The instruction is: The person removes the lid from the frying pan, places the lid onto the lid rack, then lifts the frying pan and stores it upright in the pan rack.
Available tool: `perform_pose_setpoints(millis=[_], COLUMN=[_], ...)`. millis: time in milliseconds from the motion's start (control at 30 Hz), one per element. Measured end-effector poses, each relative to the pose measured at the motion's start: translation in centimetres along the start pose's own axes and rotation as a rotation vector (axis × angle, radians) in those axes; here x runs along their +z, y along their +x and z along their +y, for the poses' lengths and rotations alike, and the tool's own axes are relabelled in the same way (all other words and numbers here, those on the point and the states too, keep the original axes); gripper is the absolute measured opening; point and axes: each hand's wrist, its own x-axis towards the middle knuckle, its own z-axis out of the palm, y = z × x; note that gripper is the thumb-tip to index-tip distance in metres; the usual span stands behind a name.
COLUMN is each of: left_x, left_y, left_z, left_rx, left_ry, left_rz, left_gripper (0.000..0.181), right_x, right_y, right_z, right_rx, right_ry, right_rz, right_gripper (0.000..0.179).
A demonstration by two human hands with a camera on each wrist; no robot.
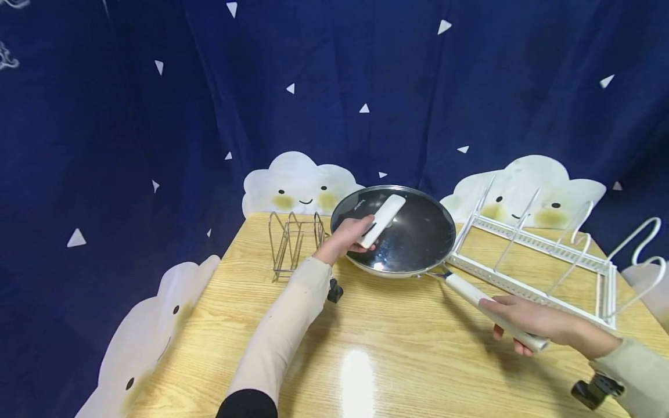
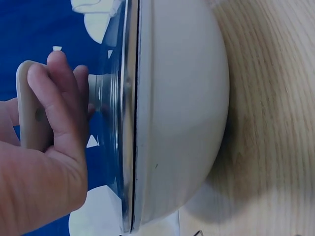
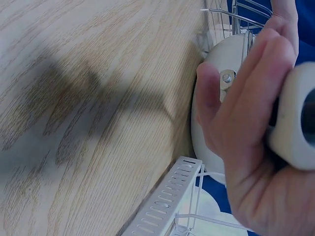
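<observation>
A cream wok (image 2: 184,108) with a dark glass lid (image 1: 420,235) sits at the back middle of the table. The lid lies level on the wok's rim. My left hand (image 1: 350,235) pinches the flat white lid handle (image 1: 392,209), thumb on one side and fingers on the other, as the left wrist view (image 2: 59,123) also shows. On the right, my right hand (image 1: 533,320) holds the wok's long white handle (image 1: 467,290) near its end, fingers passing underneath. In the right wrist view the handle's hollow end (image 3: 290,142) lies against the palm.
A small metal wire rack (image 1: 284,249) stands left of the wok, partly behind the left forearm. To the right lies a white rack (image 1: 522,290) with upright wire dividers, its near corner close to the wok. A blue curtain (image 1: 334,69) hangs behind the wooden table (image 1: 413,348).
</observation>
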Motion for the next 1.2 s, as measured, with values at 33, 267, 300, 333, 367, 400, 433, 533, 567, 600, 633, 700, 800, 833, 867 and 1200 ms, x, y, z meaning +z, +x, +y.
perform_pose_setpoints(millis=[33,267,300,333,367,400,433,533,567,600,633,700,800,833,867,1200], left_x=[-0.04,-0.06,-0.04,-0.01,0.04,0.09,0.14,0.23,0.25,0.24,0.24,0.22,0.26,0.28,0.29,0.42], left_y=[0.04,-0.08,-0.06,-0.07,-0.09,-0.11,-0.10,-0.09,-0.08,-0.04,0.02,0.10,0.21,0.24,0.26,0.21], left_z=[0.05,0.29,0.26,0.22,0.20,0.17,0.13,0.06,0.05,0.04,0.03,0.03,0.14,0.18,0.20,0.11], left_rx=[-0.009,-0.044,-0.047,-0.047,-0.047,-0.049,-0.050,-0.056,-0.059,-0.061,-0.065,-0.072,-0.082,-0.083,-0.084,-0.057], left_ry=[-0.005,0.003,0.003,0.005,0.005,0.003,0.002,0.004,0.006,0.008,0.009,0.013,0.018,0.023,0.027,0.038], left_rz=[-0.007,-0.023,-0.023,-0.025,-0.026,-0.028,-0.028,-0.026,-0.024,-0.022,-0.021,-0.022,-0.030,-0.031,-0.033,-0.037], left_gripper=[0.046,0.044,0.043,0.043,0.043,0.042,0.042,0.042,0.041,0.041,0.040,0.039,0.038,0.038,0.038,0.034], right_x=[0.03,0.17,0.19,0.22,0.24,0.26,0.29,0.34,0.36,0.37,0.37,0.37,0.32,0.29,0.26,0.20], right_y=[0.00,0.04,0.07,0.08,0.09,0.10,0.10,0.04,0.02,0.00,-0.03,-0.06,-0.05,-0.03,-0.01,0.04], right_z=[-0.04,-0.06,-0.03,0.01,0.04,0.06,0.08,0.02,-0.02,-0.06,-0.11,-0.17,-0.14,-0.09,-0.04,0.30], right_rx=[-0.002,-0.010,-0.011,-0.011,-0.011,-0.013,-0.014,-0.021,-0.025,-0.029,-0.032,-0.038,-0.045,-0.047,-0.049,-0.063], right_ry=[-0.003,-0.015,-0.020,-0.024,-0.027,-0.030,-0.032,-0.035,-0.037,-0.041,-0.046,-0.056,-0.072,-0.075,-0.079,-0.097], right_rz=[0.004,0.019,0.023,0.026,0.029,0.030,0.031,0.030,0.030,0.031,0.032,0.034,0.038,0.038,0.039,0.046], right_gripper=[0.049,0.049,0.049,0.049,0.049,0.049,0.049,0.048,0.047,0.046,0.046,0.044,0.044,0.044,0.044,0.044])
